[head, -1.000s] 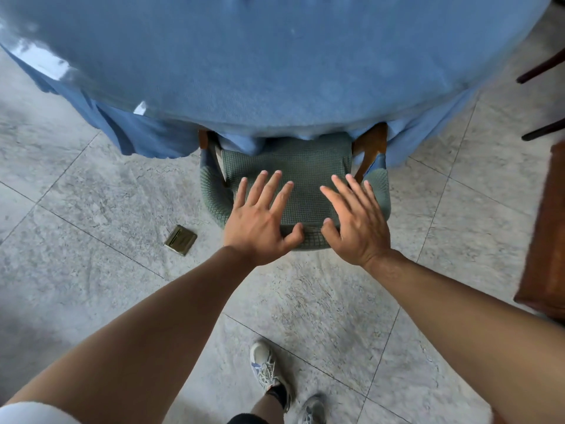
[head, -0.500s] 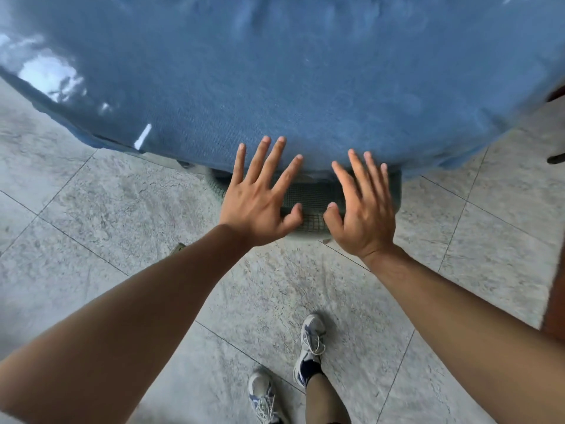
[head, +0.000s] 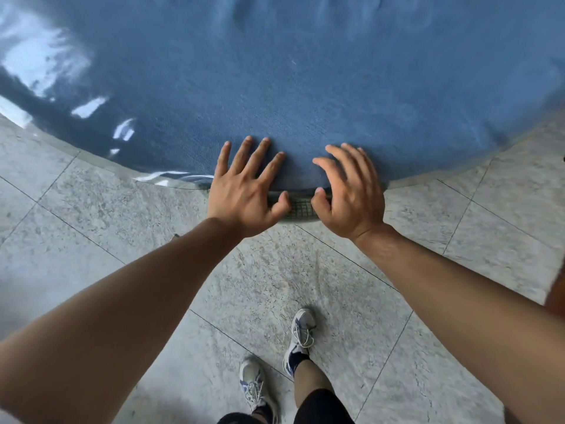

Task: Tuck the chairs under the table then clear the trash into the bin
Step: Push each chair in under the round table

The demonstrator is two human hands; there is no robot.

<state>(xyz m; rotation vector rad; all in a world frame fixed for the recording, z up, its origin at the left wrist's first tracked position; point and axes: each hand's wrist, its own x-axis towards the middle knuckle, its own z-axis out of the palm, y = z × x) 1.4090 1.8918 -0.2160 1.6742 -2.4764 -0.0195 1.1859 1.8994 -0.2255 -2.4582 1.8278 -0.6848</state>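
Head view, looking down. Round table point(head: 290, 71) with blue cloth fills the top half; glare patches on its left part. Chair point(head: 301, 206) sits almost fully under the table, only a thin strip of its green woven back edge shows below the cloth rim, between the two thumbs.

Left hand point(head: 244, 191) flat, fingers straight and spread wide, fingertips over the table edge, thumb down on the chair strip. Holding nothing; palm seems to press the chair edge, but contact under the palm is hidden.

Right hand point(head: 351, 194) just beside it, fingers spread and a little bent, slightly blurred, fingertips over the cloth, thumb at the chair strip. Nothing gripped. Cannot tell if the fingertips touch the cloth or hover.

Both forearms bare, reaching forward from the bottom corners.

Floor point(head: 91, 228) grey marbled tile with thin dark joints. Two feet in white and blue sneakers at bottom centre: left shoe point(head: 253, 384) behind, right shoe point(head: 301, 335) a step forward toward the table. Dark shorts edge at the very bottom.

Brown edge of some furniture point(head: 558, 295) at the right margin, too cropped to identify. Small dark speck on the floor by the left wrist, too small to tell.

No container, bin or trash seen on the table or floor in this view.
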